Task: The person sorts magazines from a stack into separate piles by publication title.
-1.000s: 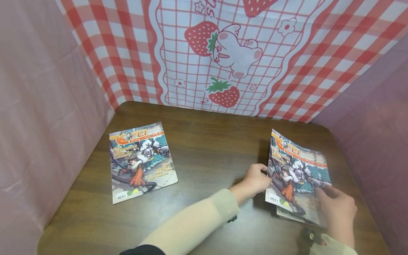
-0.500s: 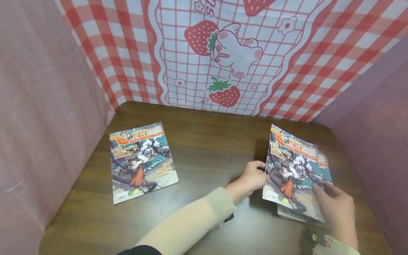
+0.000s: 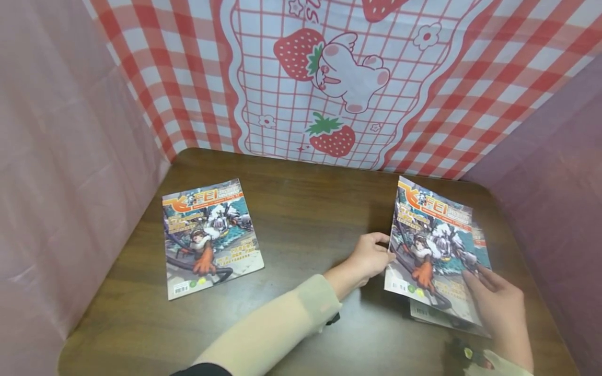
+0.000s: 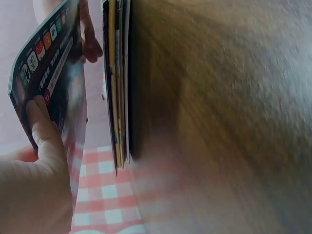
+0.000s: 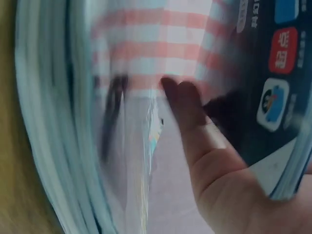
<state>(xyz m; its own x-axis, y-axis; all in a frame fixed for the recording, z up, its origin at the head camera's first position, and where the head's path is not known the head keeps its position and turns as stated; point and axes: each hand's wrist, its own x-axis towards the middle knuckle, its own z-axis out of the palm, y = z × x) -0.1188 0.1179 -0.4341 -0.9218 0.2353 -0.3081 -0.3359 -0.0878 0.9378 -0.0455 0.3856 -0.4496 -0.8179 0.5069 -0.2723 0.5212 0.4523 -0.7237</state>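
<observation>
Both hands hold a glossy magazine [image 3: 430, 250] with an orange title, a snowy scene and a figure with an orange glove. My left hand [image 3: 371, 257] pinches its left edge, thumb on the back cover in the left wrist view. My right hand [image 3: 500, 305] grips the lower right edge, fingers under it in the right wrist view. The magazine tilts, raised over a stack of magazines [image 4: 118, 83], which it mostly hides from the head; the stack's lower edge and right side peek out. A matching magazine [image 3: 211, 240] lies flat at the table's left.
The brown wooden table [image 3: 305, 224] has rounded corners. Behind it hangs a red-and-white checked cloth [image 3: 188, 78] with strawberries. Pinkish drapes [image 3: 70, 156] close off both sides.
The held magazine has risen off the stack and shifted slightly left and away from me, showing more of the stack's right side. My left hand has moved with it; the left magazine stays put.
</observation>
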